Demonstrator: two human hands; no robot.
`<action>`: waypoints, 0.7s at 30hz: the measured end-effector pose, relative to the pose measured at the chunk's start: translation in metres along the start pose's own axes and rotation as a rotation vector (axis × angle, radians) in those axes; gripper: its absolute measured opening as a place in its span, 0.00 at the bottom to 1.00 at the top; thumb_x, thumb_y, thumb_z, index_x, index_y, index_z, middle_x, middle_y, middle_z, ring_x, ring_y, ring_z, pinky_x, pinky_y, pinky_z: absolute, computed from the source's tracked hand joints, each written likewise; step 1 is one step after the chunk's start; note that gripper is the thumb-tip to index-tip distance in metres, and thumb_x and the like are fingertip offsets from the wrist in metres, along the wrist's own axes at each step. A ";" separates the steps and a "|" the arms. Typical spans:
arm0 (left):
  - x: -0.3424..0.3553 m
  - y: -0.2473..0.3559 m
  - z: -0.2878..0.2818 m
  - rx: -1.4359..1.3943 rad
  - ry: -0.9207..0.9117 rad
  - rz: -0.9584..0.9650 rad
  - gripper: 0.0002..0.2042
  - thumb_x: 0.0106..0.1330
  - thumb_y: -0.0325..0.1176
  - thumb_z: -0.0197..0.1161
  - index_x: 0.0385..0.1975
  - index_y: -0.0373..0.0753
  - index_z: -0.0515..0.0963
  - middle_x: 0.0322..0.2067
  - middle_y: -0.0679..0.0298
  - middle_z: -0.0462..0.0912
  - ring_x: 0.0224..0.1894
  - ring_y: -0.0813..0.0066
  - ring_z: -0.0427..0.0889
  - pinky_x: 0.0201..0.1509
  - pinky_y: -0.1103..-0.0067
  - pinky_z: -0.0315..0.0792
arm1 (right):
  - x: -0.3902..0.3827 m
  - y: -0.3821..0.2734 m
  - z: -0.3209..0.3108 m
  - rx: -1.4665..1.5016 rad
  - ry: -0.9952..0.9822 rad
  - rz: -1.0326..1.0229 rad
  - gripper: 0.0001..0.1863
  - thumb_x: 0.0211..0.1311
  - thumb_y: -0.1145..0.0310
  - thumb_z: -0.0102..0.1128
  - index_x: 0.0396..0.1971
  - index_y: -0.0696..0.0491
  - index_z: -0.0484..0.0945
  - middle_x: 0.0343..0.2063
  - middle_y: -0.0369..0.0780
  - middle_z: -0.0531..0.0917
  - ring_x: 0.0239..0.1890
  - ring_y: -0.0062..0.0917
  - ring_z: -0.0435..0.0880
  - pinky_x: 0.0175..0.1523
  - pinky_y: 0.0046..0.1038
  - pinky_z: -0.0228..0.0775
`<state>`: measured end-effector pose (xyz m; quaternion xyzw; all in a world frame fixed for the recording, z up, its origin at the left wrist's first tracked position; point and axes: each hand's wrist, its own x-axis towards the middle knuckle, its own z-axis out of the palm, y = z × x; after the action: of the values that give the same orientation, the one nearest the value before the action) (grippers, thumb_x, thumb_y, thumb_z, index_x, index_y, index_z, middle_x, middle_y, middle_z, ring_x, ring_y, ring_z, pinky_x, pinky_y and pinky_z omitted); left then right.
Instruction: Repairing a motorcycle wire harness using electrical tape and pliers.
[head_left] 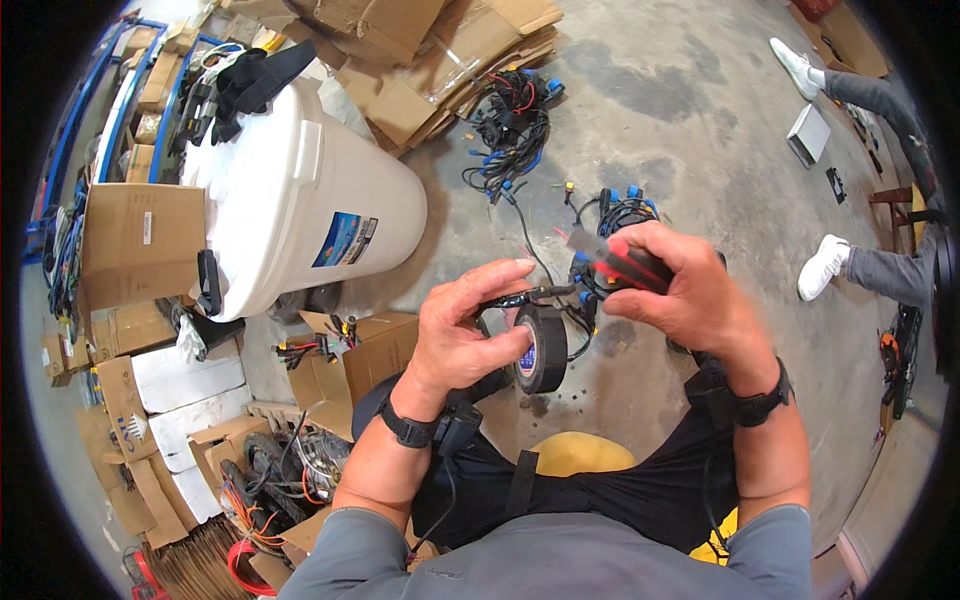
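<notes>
A grey shirt (560, 555) lies nearest in the head view, along its lower edge. Beyond it, the left hand (458, 325) holds a black cable (535, 297) in a narrow grip, thumb against a roll of black tape (545, 350) just below the cable. The right hand (690, 290) is closed around a red-and-black tool (645, 268), its metal end blurred. On the floor (730, 150), one cable bundle (512, 125) lies beside the cardboard stack's (430, 60) edge; another (628, 212) is partly hidden by the tool. A white bucket (375, 205) has black fabric (262, 82) over its rim.

Tape roll (545, 350) in left hand (460, 328)
</notes>
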<state>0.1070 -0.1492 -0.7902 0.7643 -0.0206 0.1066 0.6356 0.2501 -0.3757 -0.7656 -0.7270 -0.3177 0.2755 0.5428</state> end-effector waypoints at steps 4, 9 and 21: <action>-0.001 0.003 0.006 -0.068 -0.005 -0.057 0.29 0.45 0.16 0.67 0.52 0.31 0.74 0.44 0.55 0.82 0.45 0.71 0.82 0.51 0.77 0.74 | 0.003 0.009 0.023 0.057 -0.010 -0.022 0.27 0.47 0.72 0.71 0.50 0.58 0.73 0.38 0.38 0.82 0.40 0.20 0.80 0.48 0.23 0.72; -0.002 0.004 0.010 -0.179 -0.020 -0.121 0.28 0.44 0.15 0.66 0.52 0.31 0.75 0.48 0.56 0.80 0.49 0.71 0.81 0.55 0.77 0.73 | 0.005 0.013 0.029 0.389 -0.144 0.190 0.25 0.51 0.71 0.69 0.50 0.58 0.74 0.37 0.35 0.81 0.37 0.16 0.79 0.44 0.22 0.73; 0.002 0.009 0.017 -0.266 -0.114 -0.184 0.27 0.45 0.15 0.65 0.51 0.31 0.75 0.46 0.59 0.82 0.47 0.72 0.82 0.52 0.79 0.73 | 0.006 0.007 0.026 0.575 -0.226 0.306 0.14 0.55 0.68 0.66 0.39 0.57 0.76 0.25 0.31 0.77 0.21 0.11 0.74 0.26 0.17 0.66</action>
<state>0.1100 -0.1676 -0.7838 0.6770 -0.0004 0.0008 0.7360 0.2361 -0.3566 -0.7793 -0.5484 -0.1724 0.5107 0.6393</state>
